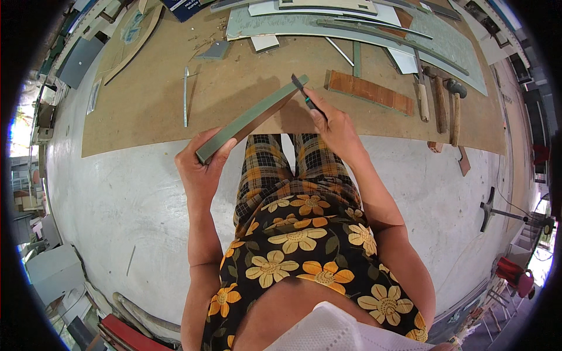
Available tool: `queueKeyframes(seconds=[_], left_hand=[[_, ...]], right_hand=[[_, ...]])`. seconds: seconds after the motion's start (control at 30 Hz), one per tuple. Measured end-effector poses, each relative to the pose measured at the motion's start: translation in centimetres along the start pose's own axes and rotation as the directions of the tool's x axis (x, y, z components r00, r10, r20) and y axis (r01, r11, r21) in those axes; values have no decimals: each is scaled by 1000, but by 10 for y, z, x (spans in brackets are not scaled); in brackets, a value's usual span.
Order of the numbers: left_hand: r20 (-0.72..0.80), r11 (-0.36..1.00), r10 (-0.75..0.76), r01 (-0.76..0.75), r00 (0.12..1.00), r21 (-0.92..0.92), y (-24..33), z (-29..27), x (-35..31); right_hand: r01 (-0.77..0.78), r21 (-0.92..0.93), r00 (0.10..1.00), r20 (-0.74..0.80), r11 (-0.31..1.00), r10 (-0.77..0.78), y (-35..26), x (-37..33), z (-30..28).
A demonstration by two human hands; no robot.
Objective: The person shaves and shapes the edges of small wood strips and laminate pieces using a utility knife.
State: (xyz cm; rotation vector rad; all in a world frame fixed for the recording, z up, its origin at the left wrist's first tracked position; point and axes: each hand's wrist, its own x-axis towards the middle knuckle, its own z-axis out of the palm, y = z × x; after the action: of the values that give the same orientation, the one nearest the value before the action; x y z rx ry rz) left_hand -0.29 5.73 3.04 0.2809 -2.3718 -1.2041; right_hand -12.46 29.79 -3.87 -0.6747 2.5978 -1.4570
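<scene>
My left hand (202,161) grips the near left end of a long narrow board (252,120), green along its upturned edge and brown wood on its face. The board slants up and away to the right, held above the brown work surface. In my right hand (336,126) is a utility knife (307,98), dark with a green accent, fingers wrapped round its handle. Its dark tip lies across the board's far end; whether it touches the edge I cannot tell. To the right of that hand a similar wooden board (370,92) lies flat.
The brown work sheet (140,117) carries a thin metal strip (186,96) on the left. Long panels (281,24) and strips are piled at the back. At right lie a wooden-handled tool (422,96) and hammers (456,111). A T-shaped metal stand (489,209) is further right.
</scene>
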Motion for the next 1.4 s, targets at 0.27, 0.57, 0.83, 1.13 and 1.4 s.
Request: queueKeyframes(seconds=[0.27, 0.57, 0.83, 1.13, 1.4], left_hand=[[1, 1000, -5, 5, 1000, 3, -3, 0, -1], [3, 999, -17, 17, 1000, -33, -1, 0, -1], [27, 1000, 24, -24, 999, -15, 3, 0, 1], [9, 996, 89, -89, 996, -21, -1, 0, -4], [-71, 984, -117, 106, 991, -146, -16, -5, -13]], right_hand=[[-61, -64, 997, 52, 996, 65, -8, -3, 1], [-2, -47, 1000, 12, 999, 3, -2, -6, 2], [-52, -40, 998, -34, 998, 50, 13, 1, 0], [-119, -125, 993, -1, 985, 120, 59, 9, 0], [-89, 42, 994, 65, 995, 86, 55, -25, 14]])
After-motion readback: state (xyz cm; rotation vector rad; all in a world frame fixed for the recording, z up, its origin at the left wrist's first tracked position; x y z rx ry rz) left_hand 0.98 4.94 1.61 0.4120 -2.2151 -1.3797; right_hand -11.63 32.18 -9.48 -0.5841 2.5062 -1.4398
